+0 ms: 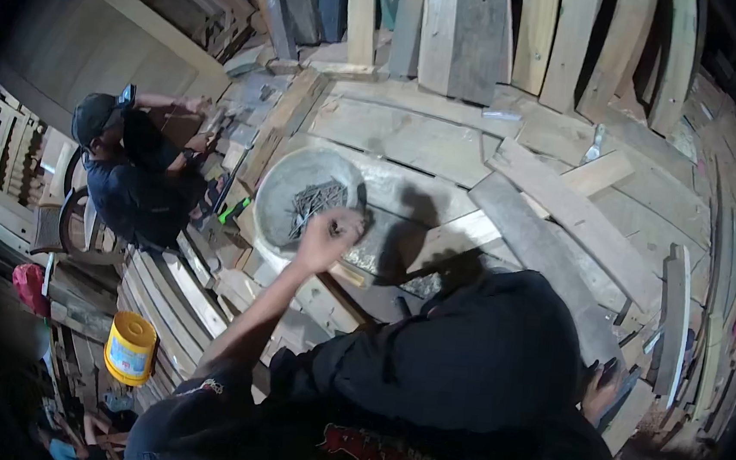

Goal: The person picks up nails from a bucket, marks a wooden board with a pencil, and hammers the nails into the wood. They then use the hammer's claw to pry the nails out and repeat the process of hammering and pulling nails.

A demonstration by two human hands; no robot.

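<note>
My left hand (330, 238) is over the near right side of a round, pale basin (279, 175), its fingers curled together. What they hold, if anything, is too small to make out. A heap of nails (319, 198) lies in the basin beside the fingers. To the right of my dark-clothed raised knee (507, 327), a patch of bare skin with dark shapes across it may be my right hand (601, 391). Its fingers do not show clearly, and no grip can be read there.
Long planks (572, 216) lie across the wooden floor at right, and more boards (474, 39) lean upright at the back. A person in a dark cap (96, 118) works at left, near a green-and-black tool (233, 212). A yellow bucket (131, 332) stands lower left.
</note>
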